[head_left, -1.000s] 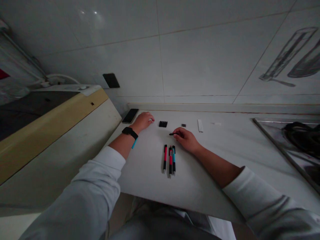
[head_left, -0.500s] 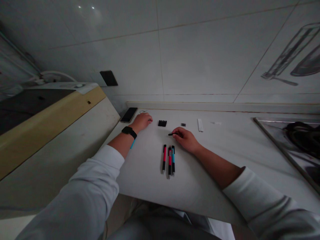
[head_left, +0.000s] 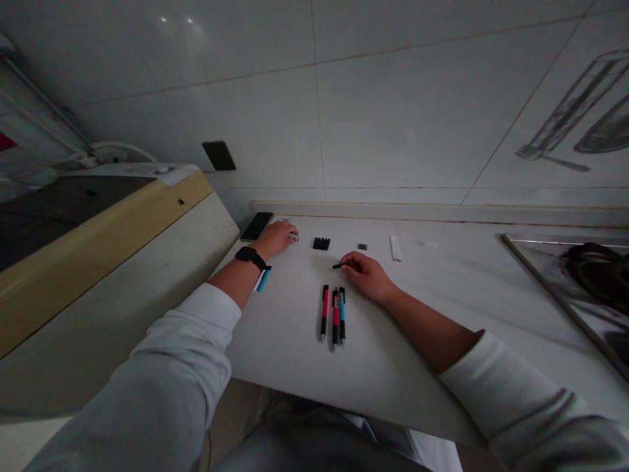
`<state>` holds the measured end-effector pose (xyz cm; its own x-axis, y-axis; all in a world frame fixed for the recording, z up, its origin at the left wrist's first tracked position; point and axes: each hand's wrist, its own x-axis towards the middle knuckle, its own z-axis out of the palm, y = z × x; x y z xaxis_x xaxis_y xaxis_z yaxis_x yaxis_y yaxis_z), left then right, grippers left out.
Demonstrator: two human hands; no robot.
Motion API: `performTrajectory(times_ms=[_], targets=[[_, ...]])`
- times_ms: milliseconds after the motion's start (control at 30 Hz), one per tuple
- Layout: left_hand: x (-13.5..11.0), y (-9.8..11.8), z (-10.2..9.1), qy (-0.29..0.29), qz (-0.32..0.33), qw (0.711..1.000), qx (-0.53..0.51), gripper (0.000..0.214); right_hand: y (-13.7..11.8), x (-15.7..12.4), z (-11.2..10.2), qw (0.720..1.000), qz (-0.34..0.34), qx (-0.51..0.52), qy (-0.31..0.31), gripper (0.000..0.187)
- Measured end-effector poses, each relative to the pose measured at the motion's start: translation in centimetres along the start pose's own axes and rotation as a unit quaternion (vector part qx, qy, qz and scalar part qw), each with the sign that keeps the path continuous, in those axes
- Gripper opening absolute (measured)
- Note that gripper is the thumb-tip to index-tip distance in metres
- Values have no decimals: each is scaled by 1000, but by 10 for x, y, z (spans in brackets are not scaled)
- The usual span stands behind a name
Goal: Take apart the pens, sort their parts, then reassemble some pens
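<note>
My left hand [head_left: 278, 238] reaches to the back left of the counter, its fingers curled down at several small silvery pieces [head_left: 293, 237]; what they pinch is hidden. My right hand [head_left: 364, 270] is closed, holding a slim black pen part [head_left: 338, 266] whose end sticks out to the left. Just below it lie a red-and-black pen [head_left: 325, 313], a second red pen [head_left: 335, 318] and a blue-and-black pen [head_left: 342, 316], tips toward me. Between the hands, farther back, sits a row of short black pieces [head_left: 321, 244]. Beside my left wrist lie blue and white tubes [head_left: 263, 280].
A black phone [head_left: 256, 226] lies at the back left. Small dark parts [head_left: 362, 247], white sticks [head_left: 395, 248] and clear bits [head_left: 430, 244] lie along the back. A gas stove [head_left: 565, 282] stands at right, a large cream-edged appliance [head_left: 187, 223] at left, the tiled wall [head_left: 393, 131] behind.
My left hand has shifted slightly left, and the silvery pieces by its fingertips show more. The blue and white tubes beside my wrist are more exposed. My right hand stays nearly still with the black part.
</note>
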<state>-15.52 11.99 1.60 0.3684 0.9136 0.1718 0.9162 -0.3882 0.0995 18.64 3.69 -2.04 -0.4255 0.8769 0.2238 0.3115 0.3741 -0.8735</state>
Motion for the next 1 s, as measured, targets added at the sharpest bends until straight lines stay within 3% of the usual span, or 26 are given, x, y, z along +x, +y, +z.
performTrajectory(times_ms=[300, 600, 1000], targets=[[-2, -23, 3, -17, -39, 999, -1, 27, 1, -1, 0, 1000, 2, 6, -4, 23], [11, -34, 10, -27, -37, 997, -55, 13, -3, -1, 0, 1000, 7, 4, -5, 21], [11, -33, 1, -43, -18, 995, -87, 12, -5, -2, -2, 1000, 3, -11, -8, 21]])
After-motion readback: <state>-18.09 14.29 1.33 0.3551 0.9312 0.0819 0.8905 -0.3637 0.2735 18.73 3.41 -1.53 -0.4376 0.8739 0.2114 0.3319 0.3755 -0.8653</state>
